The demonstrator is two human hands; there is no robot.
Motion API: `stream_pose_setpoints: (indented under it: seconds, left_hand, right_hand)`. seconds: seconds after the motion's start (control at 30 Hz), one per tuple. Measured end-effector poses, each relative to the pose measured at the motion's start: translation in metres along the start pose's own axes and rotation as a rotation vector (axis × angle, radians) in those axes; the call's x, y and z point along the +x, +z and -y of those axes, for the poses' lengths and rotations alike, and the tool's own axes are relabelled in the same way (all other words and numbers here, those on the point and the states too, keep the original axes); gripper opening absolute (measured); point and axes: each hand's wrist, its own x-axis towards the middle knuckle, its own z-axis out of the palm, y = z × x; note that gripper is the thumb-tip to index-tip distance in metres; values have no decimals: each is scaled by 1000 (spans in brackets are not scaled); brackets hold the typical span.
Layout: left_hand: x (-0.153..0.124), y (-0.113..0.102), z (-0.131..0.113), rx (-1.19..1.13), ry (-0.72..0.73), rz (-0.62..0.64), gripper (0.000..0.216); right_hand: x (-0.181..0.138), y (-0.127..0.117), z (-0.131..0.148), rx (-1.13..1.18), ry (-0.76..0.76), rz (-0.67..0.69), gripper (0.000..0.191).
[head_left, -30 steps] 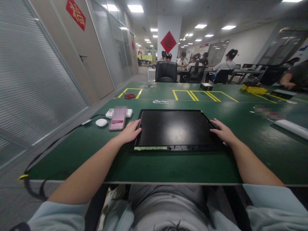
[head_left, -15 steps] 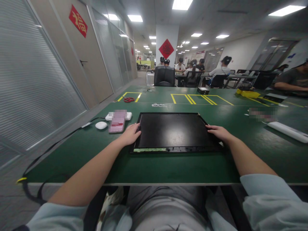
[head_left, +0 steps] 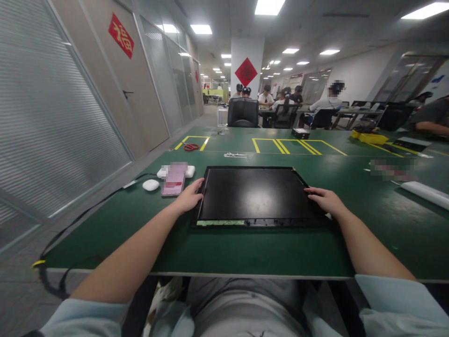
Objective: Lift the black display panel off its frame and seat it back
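Observation:
A flat black display panel (head_left: 254, 194) lies in a dark frame on the green table in front of me. A light green strip (head_left: 220, 223) and dark fittings run along its near edge. My left hand (head_left: 190, 195) grips the panel's left edge, thumb nearer to me and fingers farther up the side. My right hand (head_left: 326, 201) grips the right edge, its fingertips on the frame. Some of the fingers are hidden against the frame's sides.
Left of the panel are a pink phone (head_left: 173, 180), a white rounded object (head_left: 150, 185) and a black strap (head_left: 87, 213). Red-handled scissors (head_left: 191, 147) lie farther back. Rightward are a long white object (head_left: 426, 195) and a yellow tray (head_left: 368, 137). People sit beyond a black chair (head_left: 243, 112).
The whole view has shifted slightly, so things appear a little farther right and lower. My left hand sits slightly farther out on the panel's edge. Both hands stay at its sides.

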Motion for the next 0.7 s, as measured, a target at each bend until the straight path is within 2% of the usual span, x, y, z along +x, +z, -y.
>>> stream_pose_setpoints:
  seconds: [0.13,0.3,0.5,0.7]
  left_hand:
    - [-4,1,-11,-264,-50,-8,82]
    - [-4,1,-24,-528,-41,-94,76]
    - [-4,4,-28,-648,-185,-187,65]
    - [-3,5,-28,-738,-298,-182,64]
  right_hand:
    - [1,0,2,-54,-2,-5,29]
    - [2,0,2,-45,21,-7,32]
    - [3,1,-2,-40,-15,-3,31]
    - [-2,0,7,-27,28,0,30]
